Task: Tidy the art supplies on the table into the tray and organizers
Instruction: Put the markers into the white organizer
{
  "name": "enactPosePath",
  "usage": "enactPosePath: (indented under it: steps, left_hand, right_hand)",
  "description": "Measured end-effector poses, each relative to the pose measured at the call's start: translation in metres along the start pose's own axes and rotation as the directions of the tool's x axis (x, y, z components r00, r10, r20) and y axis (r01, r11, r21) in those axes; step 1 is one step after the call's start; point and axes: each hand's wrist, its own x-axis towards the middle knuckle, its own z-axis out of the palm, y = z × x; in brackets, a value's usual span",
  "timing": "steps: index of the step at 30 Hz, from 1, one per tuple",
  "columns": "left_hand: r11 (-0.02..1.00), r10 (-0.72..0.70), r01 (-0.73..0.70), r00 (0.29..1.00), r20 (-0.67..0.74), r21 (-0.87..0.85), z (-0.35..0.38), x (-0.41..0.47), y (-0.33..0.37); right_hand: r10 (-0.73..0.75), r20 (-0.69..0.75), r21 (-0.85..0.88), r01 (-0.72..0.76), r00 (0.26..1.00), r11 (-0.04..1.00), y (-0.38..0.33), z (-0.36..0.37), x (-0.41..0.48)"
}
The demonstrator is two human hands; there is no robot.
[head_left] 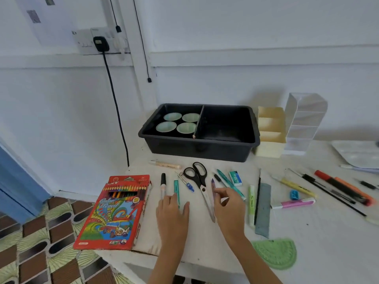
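Art supplies (263, 206) lie scattered over the table (307, 232), lower centre and right of the frame, below the black tray (196, 149) and two organizers (270, 124). Left hand (172, 212) lies flat on a teal pen (176, 187), grip apart. Right hand (227, 203) curls at a purple pen (213, 184); whether its grip is clamped on the pen, I cannot tell.

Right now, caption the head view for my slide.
Left hand and right hand among pens and scissors; tray behind holds four dishes.

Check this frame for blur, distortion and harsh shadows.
Head view: the right hand is blurred at its fingertips, and the markers at far right are smeared; wide-angle stretching shows toward the edges; light is soft and even, with faint shadows behind the cream organizer and clear organizer; no glare.
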Motion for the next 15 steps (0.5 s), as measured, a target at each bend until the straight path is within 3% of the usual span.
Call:
enactPosePath:
  steps: [4, 9, 15]
  left_hand:
    - [0.999, 0.03, -0.031, 0.997, -0.069, -0.016, 0.004, -0.002, 0.005]
    - [0.937, -0.001, -0.116, 0.942, -0.335, -0.33, -0.003, -0.008, 0.028]
    - [0.806, 0.033, -0.202, 0.954, -0.299, -0.557, -0.003, -0.011, 0.066]
  right_hand:
    - [0.045, -0.044, -0.022, -0.046, 0.998, 0.999, 0.009, -0.019, 0.003]
    - [0.063, -0.085, -0.091, -0.071, 0.994, 0.993, 0.022, -0.043, 0.005]
    - [0.106, -0.078, -0.293, -0.124, 0.991, 0.948, 0.028, -0.065, 0.023]
